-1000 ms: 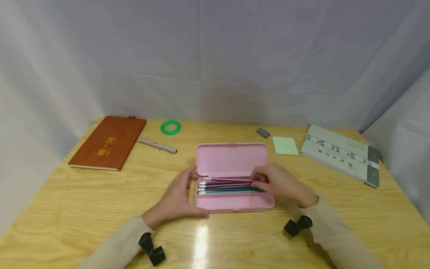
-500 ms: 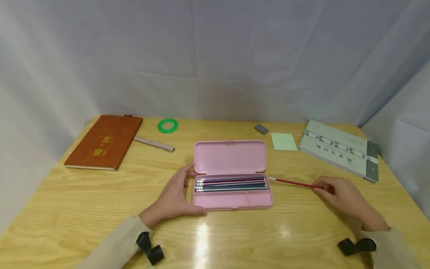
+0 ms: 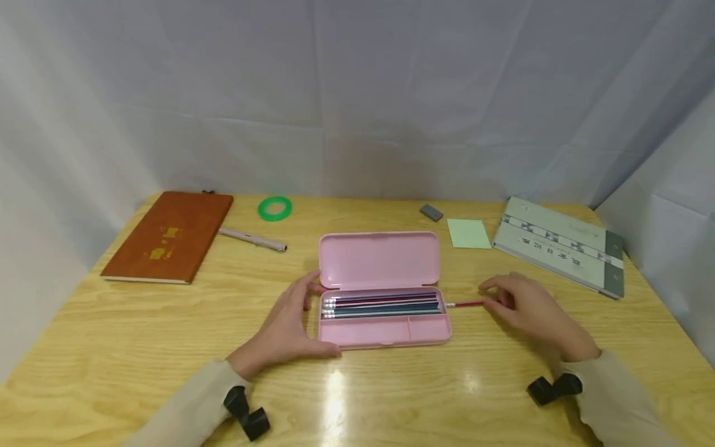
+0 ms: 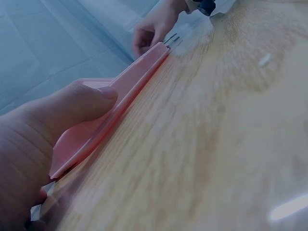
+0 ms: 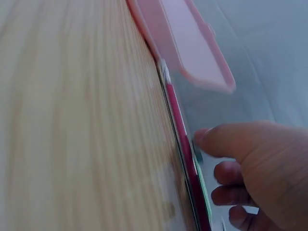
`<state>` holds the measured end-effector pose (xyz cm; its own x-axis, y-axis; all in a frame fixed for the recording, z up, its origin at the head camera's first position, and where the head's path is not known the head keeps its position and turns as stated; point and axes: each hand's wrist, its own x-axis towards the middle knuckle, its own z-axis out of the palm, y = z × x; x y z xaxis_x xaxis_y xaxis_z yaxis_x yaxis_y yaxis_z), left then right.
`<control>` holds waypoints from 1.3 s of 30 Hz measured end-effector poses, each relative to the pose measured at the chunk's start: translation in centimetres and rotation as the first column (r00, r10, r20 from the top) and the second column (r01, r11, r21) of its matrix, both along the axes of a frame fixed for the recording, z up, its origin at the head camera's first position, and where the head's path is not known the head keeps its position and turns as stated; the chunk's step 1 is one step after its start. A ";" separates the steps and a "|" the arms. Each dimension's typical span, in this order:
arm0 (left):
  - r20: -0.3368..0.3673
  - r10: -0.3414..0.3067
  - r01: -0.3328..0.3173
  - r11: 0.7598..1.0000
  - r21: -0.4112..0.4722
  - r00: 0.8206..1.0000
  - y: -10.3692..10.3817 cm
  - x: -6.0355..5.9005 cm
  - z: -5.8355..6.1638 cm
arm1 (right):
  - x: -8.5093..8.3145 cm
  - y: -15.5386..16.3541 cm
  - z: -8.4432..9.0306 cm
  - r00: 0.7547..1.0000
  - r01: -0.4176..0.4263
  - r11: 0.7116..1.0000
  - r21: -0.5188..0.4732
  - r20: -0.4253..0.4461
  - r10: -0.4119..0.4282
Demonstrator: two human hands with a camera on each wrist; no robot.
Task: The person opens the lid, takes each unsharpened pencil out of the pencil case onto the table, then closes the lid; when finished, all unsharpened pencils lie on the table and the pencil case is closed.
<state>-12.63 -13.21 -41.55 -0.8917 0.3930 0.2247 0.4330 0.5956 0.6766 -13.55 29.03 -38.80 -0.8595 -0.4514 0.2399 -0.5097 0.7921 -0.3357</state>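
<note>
Two hands are working around the open pink pencil case [image 3: 384,313] in the middle of the worktop [image 3: 139,347]. Our left hand [image 3: 290,323] is bracing the case's left end, thumb along the near wall and relaxed fingers lying against the end. Our right hand [image 3: 533,313] is pinching the red pencil [image 3: 465,304], which is lying on the worktop just right of the case, its silver ferrule nearly touching the case's right wall. Several more pencils [image 3: 380,305] are lying side by side in the long far compartment.

We are judging the main risk to be the pencil's end butting the wall and nudging the light case, or the pencil slipping out of so slight a pinch and rolling away across the smooth worktop. If our left hand eases off, the case could skid towards the brown notebook [image 3: 167,237].
</note>
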 end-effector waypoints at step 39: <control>0.027 0.010 -0.009 1.000 -0.024 1.000 -0.1 0.2 0.2 | -2.6 -12.3 0.7 0.958 -0.279 0.960 0.018 0.080 0.277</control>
<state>-12.46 -13.27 -41.33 -0.9011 0.3895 0.1907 0.4087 0.6157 0.6737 -16.15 16.75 -38.07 -0.7144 -0.6805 0.1626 -0.6849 0.6327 -0.3614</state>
